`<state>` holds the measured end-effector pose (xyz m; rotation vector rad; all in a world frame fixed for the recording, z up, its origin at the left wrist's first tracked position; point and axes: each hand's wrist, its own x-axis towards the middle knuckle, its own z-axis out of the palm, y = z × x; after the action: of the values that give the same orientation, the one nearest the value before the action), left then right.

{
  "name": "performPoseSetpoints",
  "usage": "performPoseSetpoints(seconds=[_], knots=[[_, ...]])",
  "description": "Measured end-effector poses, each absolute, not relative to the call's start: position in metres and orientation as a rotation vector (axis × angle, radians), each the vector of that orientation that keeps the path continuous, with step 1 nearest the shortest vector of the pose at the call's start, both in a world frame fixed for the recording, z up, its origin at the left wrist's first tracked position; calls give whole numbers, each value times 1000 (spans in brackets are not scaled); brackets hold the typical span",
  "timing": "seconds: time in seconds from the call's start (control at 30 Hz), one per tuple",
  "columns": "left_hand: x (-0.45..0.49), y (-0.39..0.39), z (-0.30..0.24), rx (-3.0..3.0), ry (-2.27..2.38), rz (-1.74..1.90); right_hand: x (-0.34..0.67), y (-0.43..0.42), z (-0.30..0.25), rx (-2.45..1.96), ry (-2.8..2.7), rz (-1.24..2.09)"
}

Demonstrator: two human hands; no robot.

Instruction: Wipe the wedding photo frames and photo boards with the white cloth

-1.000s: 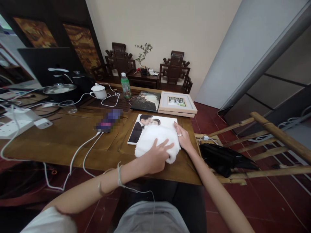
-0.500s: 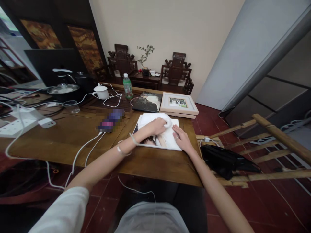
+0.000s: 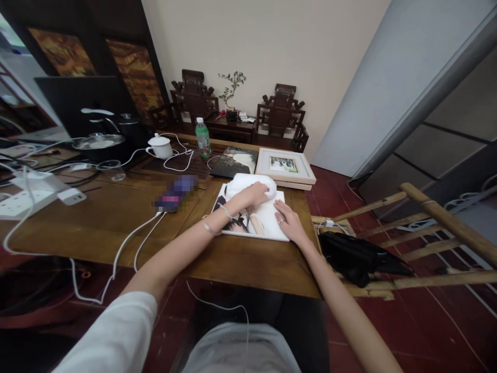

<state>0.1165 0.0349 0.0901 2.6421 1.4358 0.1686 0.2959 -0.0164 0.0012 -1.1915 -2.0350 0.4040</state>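
Observation:
A large photo print (image 3: 267, 223) lies flat on the wooden table (image 3: 116, 217) in front of me. My left hand (image 3: 252, 195) is closed on a white cloth (image 3: 248, 181), pressing it against the far edge of the print. My right hand (image 3: 286, 221) lies flat with fingers spread on the print's right side, a ring on one finger.
Beyond the print lie a dark photo (image 3: 235, 161) and a framed picture (image 3: 284, 166). A green bottle (image 3: 202, 138), white teapot (image 3: 159, 146), cables, a blurred phone (image 3: 175, 192) and power strip (image 3: 34, 194) sit left. A bamboo chair (image 3: 427, 248) with a black bag (image 3: 359, 256) stands right.
My left hand has pushed the white cloth from the near part of the print to its far edge. The right hand has stayed on the right side.

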Motion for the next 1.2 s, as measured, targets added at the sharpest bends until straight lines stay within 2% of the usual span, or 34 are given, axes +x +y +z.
performPoseSetpoints(seconds=[0.4,0.83,0.97,1.2], knots=[[1,20,61,2563,1708,257,296,-18,3,-1228,-2022,400],[14,-136,64,2685,1352,71,295,-19,2,-1190,-1989,423],[22,-117,66,2697,1348,66,296,-19,3,-1190,-1986,428],[32,-14,67,2684,1455,71,297,-20,4,-1207,-2007,432]])
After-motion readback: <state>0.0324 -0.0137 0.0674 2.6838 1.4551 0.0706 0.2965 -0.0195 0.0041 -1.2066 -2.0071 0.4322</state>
